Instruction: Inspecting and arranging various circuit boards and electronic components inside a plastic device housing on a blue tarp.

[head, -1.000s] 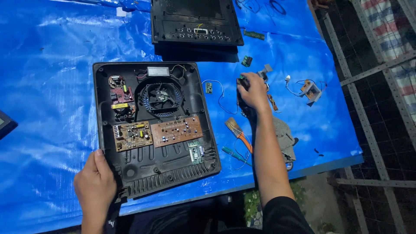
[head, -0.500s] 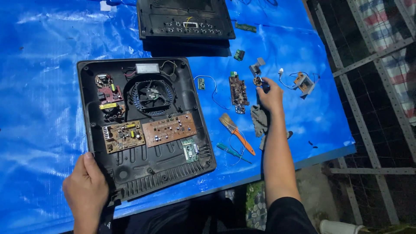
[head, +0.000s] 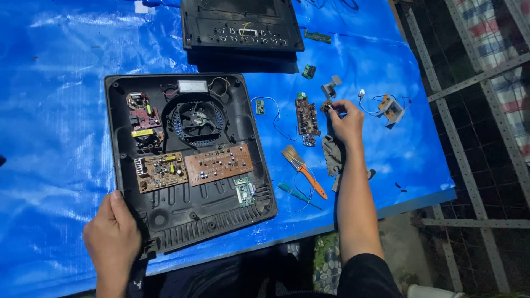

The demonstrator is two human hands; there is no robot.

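The right hand (head: 346, 122) has lifted off the narrow circuit board (head: 307, 117) and now pinches a small brown part (head: 327, 106) just right of it, on the blue tarp (head: 49, 83). The left hand (head: 112, 238) grips the open black casing (head: 187, 160) by its near-left corner; a paintbrush (head: 302, 168) lies nearby.

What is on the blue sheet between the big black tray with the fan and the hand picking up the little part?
In the head view, between the black casing and the right hand lie a loose circuit board and a small green chip with wires.
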